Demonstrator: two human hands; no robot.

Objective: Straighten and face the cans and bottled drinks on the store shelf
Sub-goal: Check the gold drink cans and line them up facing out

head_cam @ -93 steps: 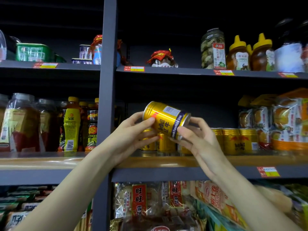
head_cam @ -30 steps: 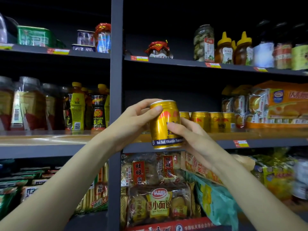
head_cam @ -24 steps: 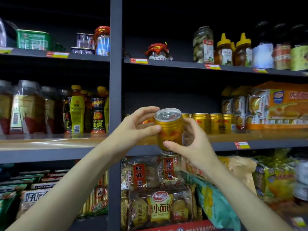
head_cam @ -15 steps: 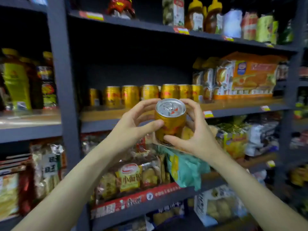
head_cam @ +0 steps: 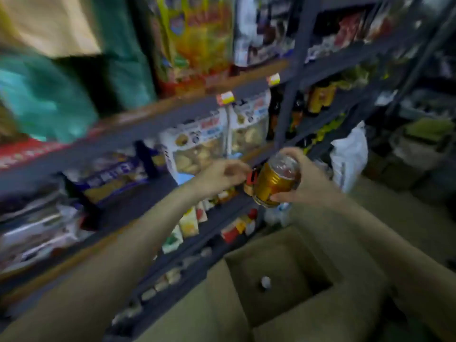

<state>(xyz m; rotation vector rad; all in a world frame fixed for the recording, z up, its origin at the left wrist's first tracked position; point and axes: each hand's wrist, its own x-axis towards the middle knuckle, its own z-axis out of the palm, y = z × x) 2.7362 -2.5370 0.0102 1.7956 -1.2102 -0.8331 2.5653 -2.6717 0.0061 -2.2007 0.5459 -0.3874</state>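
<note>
Nearest, below the forearms, an open cardboard box [head_cam: 278,280] sits on the floor, with one small round object [head_cam: 265,282] at its bottom. Above it the right hand [head_cam: 306,183] is curled round a gold can [head_cam: 276,183], thumb under its lower end and fingers over the top; the can is tilted, its silver lid turned up toward the camera. The left hand [head_cam: 222,175] hangs just beside the can's left side with fingers loosely bent; motion blur hides whether it touches, and it seems to hold nothing.

The can is out in the aisle, clear of any shelf. To handle it well, I would judge, keep the right grip low on the body, bring the can upright, and turn the label outward with the left fingertips before setting it down.

Behind the hands the dark shelf edge [head_cam: 187,107] runs diagonally, packed with snack bags [head_cam: 197,144]; a grey upright post [head_cam: 288,85] stands close behind the can. The open room lies rightward, over the box and floor.
</note>
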